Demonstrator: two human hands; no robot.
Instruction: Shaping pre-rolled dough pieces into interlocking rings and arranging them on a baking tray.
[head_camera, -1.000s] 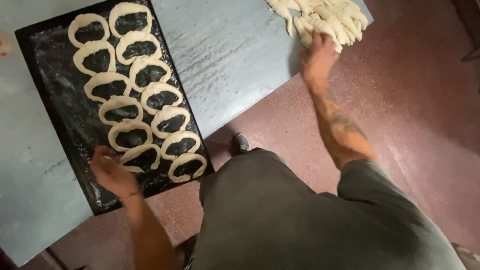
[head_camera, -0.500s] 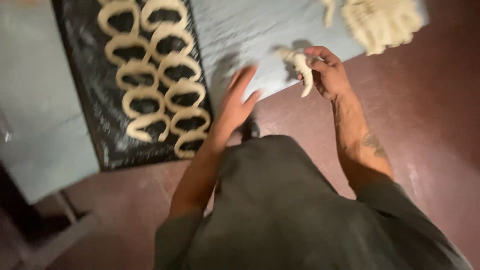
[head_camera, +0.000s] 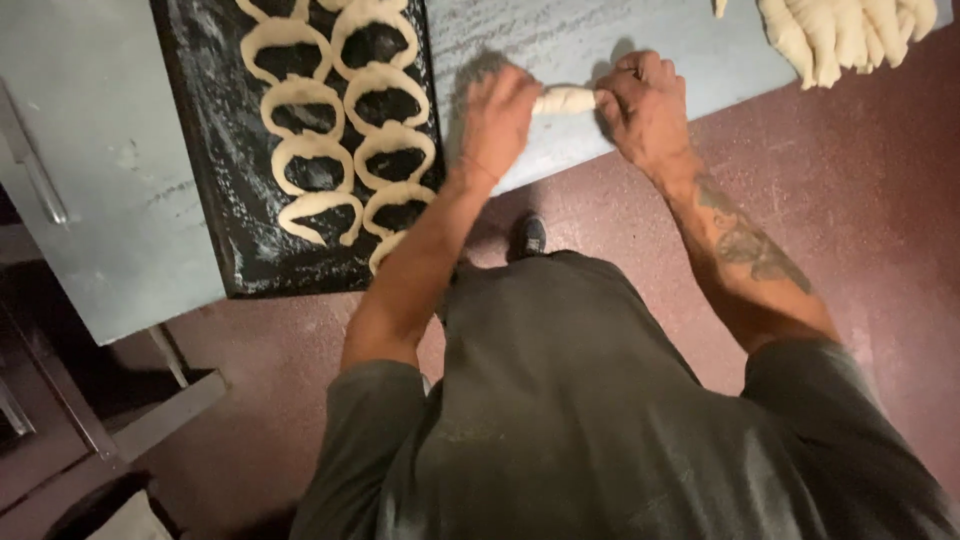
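A short roll of pale dough (head_camera: 565, 99) lies on the floured grey table (head_camera: 560, 40), spanning the gap between the two hands. The left hand (head_camera: 497, 118) is curled over its left end and the right hand (head_camera: 647, 105) over its right end, both closed on the roll with fingers bent down over it, so only the middle of the piece shows between them.

A second ago the hands were wide apart: the left rested at the near corner of the black baking tray (head_camera: 225, 215) and the right reached into the heap of dough pieces (head_camera: 850, 35) at the far right. Half a second ago the right hand carried one piece in toward the body while the left swung across to meet it. Now both hands have come together on that single piece, pressed to the table surface, which reads as the rolling or stretching of it just starting.

Left of the grip, close beside the left wrist, the tray holds two columns of dough rings (head_camera: 350, 130), with its near end bare. Up and to the right of the right hand the heap sits well apart. Below the hands, a dark shoe (head_camera: 528, 237) stands on the reddish floor (head_camera: 880, 200).
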